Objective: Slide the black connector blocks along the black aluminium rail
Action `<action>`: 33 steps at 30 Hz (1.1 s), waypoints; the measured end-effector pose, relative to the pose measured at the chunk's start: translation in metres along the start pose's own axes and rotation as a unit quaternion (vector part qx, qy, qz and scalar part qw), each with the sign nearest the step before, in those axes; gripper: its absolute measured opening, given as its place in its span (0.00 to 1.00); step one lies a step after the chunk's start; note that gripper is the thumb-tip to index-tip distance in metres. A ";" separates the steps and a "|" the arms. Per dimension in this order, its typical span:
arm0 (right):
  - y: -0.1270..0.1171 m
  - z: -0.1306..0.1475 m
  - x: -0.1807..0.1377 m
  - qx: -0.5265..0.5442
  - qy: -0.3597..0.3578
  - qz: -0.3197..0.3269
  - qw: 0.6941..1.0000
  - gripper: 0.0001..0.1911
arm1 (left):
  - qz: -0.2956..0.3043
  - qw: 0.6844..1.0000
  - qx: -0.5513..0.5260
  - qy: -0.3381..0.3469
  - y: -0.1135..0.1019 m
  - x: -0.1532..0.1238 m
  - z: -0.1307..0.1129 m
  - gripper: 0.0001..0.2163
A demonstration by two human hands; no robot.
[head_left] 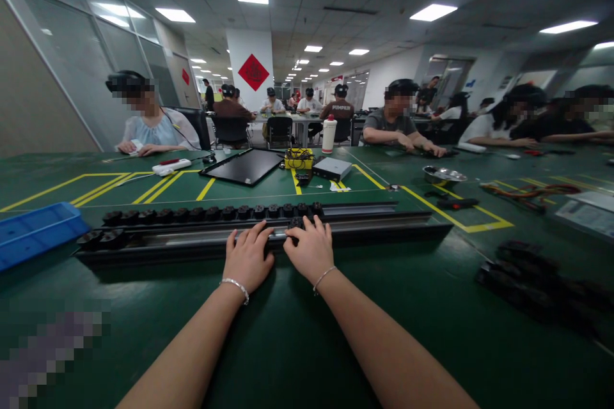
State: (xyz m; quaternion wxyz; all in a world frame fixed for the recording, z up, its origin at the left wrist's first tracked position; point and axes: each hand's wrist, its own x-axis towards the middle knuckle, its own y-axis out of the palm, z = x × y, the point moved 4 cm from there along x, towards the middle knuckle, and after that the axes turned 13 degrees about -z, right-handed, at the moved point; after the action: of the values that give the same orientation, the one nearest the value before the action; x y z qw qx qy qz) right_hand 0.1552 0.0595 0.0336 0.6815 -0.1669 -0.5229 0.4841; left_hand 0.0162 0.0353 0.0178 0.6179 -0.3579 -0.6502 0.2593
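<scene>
A long black double-channel rail (384, 230) lies across the green table in front of me. Small round black parts (230, 212) stand in a row along its far channel, and a few more black parts (112, 238) sit at the left end of the near one. My left hand (247, 259) rests on the near channel with its fingers stretched out, holding nothing that I can see. Beside it my right hand (311, 249) has thumb and fingers curled around a small black part (296, 222) at the rail, partly hidden by the fingers.
A blue bin (41, 230) stands at the left, and a dark pile of black parts (537, 281) lies at the right. Farther back are a black panel (244, 166), a yellow box of cables (298, 158), a grey box (332, 168) and a metal bowl (444, 176). Several people sit around.
</scene>
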 end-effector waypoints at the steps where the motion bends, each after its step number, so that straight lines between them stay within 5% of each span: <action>1: 0.000 0.000 0.000 0.001 0.002 -0.002 1.000 0.14 | 0.001 1.000 0.000 -0.001 0.000 0.000 0.000 0.22; 33: -0.001 -0.008 0.003 0.014 0.005 -0.061 0.998 0.12 | -0.015 1.000 0.009 0.013 0.001 -0.001 0.001 0.22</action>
State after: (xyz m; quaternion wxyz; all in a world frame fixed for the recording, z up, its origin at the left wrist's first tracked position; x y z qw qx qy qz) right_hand 0.1626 0.0642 0.0329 0.7143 -0.1276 -0.5221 0.4483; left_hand 0.0154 0.0354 0.0163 0.6334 -0.3462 -0.6449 0.2512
